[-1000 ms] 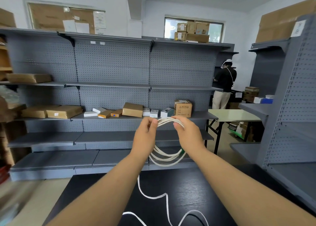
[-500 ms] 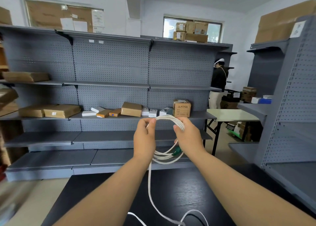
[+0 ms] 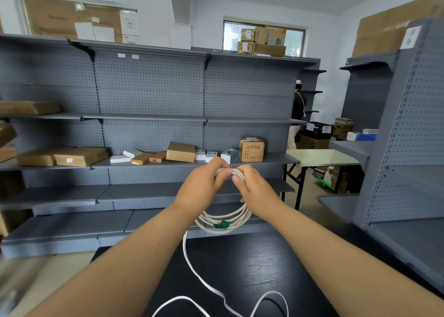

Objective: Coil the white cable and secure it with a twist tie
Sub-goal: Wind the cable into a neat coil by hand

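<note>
Both hands hold the white cable (image 3: 224,223) up in front of me, above the black table (image 3: 252,268). Several loops hang below the hands as a coil. My left hand (image 3: 204,187) and my right hand (image 3: 254,189) pinch the top of the coil together, their fingers almost touching. A small green piece (image 3: 221,224) sits on the bottom of the loops. One loose strand drops from the coil onto the table and snakes toward the near edge.
Grey pegboard shelving (image 3: 153,105) stands behind the table with cardboard boxes (image 3: 251,149) and small white packages on its middle shelf. Another grey shelf unit (image 3: 406,129) is close on the right. A person (image 3: 298,110) stands far back right, beside a pale folding table (image 3: 322,157).
My hands have come closer together at the top of the coil. More cable has been taken up into the loops, and the loose strand on the table is shorter.
</note>
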Available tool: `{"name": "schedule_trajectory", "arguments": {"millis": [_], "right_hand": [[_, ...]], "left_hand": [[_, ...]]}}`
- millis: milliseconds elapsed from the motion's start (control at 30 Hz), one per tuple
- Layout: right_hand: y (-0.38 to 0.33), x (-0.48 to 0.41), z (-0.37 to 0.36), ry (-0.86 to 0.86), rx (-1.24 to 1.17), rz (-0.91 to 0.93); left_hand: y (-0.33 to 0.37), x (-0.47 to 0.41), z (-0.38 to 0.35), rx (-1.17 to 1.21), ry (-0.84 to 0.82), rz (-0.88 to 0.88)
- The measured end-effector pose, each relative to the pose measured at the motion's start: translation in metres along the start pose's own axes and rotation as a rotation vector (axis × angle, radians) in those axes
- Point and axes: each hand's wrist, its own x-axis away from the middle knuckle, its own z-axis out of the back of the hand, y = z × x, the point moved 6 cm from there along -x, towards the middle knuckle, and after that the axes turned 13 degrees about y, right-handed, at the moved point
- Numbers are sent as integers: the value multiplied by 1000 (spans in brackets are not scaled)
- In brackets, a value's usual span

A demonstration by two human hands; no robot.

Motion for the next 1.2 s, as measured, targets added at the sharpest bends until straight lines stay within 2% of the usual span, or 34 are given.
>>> {"name": "schedule_trajectory", "arguments": {"millis": [133, 267, 433, 533, 633, 767, 867, 1100, 1200], "right_hand": [[0, 2, 1, 74, -40, -13], [4, 1, 5, 130, -63, -73], [17, 1, 16, 183, -100, -197], [23, 3, 18, 181, -108, -228], [25, 6, 21, 157, -179, -262], [26, 9, 30, 74, -252, -271], [28, 10, 39, -5, -175, -202], [25, 11, 52, -114, 57, 57], [28, 15, 52, -200, 76, 63]], "left_hand": [[-1, -1, -1, 44, 22, 56], [-12, 5, -3, 297, 49, 317], [-19, 22, -18, 584, -20, 628], [-13, 29, -27, 692, -20, 744], [-6, 27, -27, 589, 32, 689], [4, 22, -23, 429, 68, 515], [14, 18, -26, 333, 30, 381], [35, 12, -32, 205, -30, 222], [40, 12, -35, 124, -95, 178]]}}
